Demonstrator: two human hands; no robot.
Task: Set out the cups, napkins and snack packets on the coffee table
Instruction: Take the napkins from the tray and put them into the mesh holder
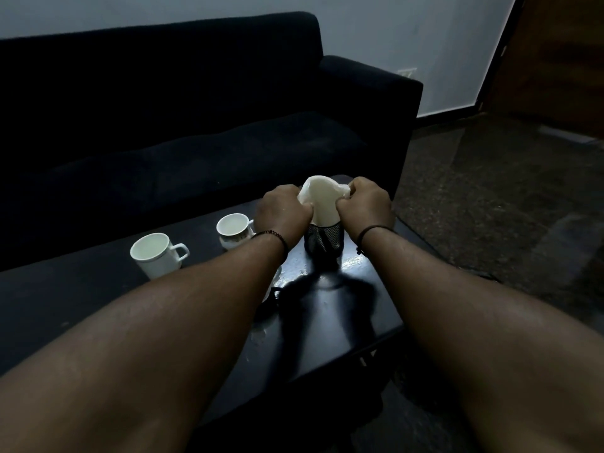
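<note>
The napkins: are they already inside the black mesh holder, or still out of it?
Partly inside. The napkins stand in the mesh holder, their top sticking out, pinched by the left hand and right hand.

A dark sofa (183,125) stands behind the surface (81,289), against a pale wall (408,27) bearing a small socket (407,72). Speckled dark floor (490,197) lies to the right, beside a brown door (562,60).

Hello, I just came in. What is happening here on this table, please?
A person is setting up a dark coffee table in front of a sofa. The left hand and right hand both pinch a white napkin that stands in a black mesh holder. Two white cups stand upright to the left of it. No snack packets are visible.
</note>
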